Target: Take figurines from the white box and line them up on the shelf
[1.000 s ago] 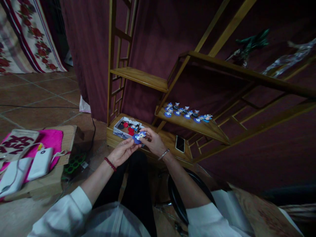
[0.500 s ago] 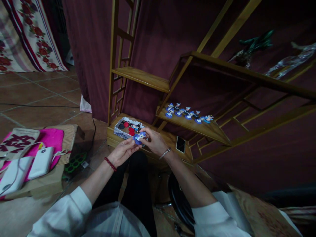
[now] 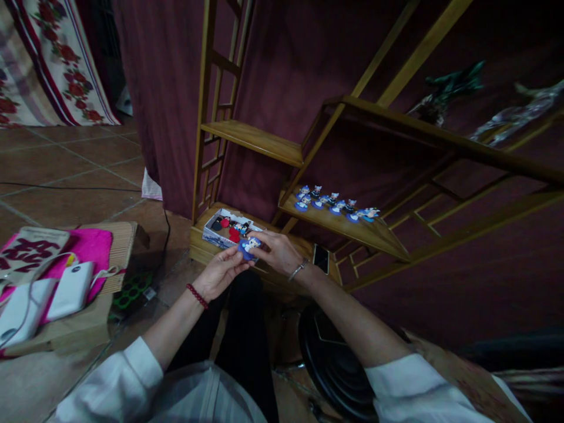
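Observation:
A small figurine (image 3: 250, 245), white with purple-blue hair on a round purple base, is held between both hands above my knees. My left hand (image 3: 221, 271) grips the base at its left edge between thumb and fingers. From the upper right, my right hand (image 3: 277, 252) reaches over, its thumb and fingers closed at the figurine's side. Just behind the hands, an open patterned box (image 3: 210, 237) holds red, black and blue figurines (image 3: 235, 230). On the shelf (image 3: 352, 228) to the right stand several similar figurines (image 3: 321, 201) in loose rows.
A phone (image 3: 321, 258) lies on the lower wooden shelf, right of my right hand. Wooden posts and an upper shelf (image 3: 255, 143) frame the space. At the left, power banks (image 3: 70, 291) and a pink cloth (image 3: 99, 247) sit on cardboard. A black stool (image 3: 335, 358) stands lower right.
My right forearm and elbow have swung outward to the right, uncovering more of the stool. The figurine stays between both hands, almost in the same place.

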A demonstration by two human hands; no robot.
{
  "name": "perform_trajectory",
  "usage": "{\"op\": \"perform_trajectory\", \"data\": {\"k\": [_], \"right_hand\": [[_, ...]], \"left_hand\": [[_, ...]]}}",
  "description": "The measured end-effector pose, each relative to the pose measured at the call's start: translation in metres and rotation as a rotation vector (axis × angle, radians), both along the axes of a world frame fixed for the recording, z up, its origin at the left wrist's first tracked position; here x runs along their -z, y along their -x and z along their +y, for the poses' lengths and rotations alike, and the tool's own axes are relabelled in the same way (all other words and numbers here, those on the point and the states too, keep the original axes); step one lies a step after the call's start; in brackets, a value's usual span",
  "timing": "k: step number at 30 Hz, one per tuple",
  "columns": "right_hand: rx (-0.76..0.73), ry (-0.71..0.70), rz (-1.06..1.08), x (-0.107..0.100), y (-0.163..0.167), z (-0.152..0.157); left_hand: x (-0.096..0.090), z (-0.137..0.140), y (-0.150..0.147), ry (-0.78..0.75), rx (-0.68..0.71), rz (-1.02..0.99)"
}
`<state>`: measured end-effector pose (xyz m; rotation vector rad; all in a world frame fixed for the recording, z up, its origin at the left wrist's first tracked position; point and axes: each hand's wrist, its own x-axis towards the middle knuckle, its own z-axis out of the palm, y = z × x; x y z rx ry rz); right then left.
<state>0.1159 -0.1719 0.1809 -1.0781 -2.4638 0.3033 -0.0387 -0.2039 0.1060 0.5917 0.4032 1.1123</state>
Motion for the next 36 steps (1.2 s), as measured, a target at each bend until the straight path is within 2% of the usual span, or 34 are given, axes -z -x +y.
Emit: {"op": "perform_trajectory", "data": {"k": [9,18,26,36], "right_hand": [[0.184,-0.044,-0.125,-0.002,0.008,-0.006],[0.337,-0.066,-0.217,-0.015,0.019,-0.014],[0.441,0.096,-0.208,-0.027,0.028,-0.015],[0.481,0.410,-0.064,-0.019,0.025,-0.007]], "left_hand": [[-0.005,-0.001,0.000,0.000,-0.080,0.020],[-0.009,-0.002,0.001,-0.057,-0.175,0.113],[-0.004,0.000,0.003,-0.154,-0.247,0.221],[-0.005,0.000,0.010,-0.258,-0.258,0.408]]}}
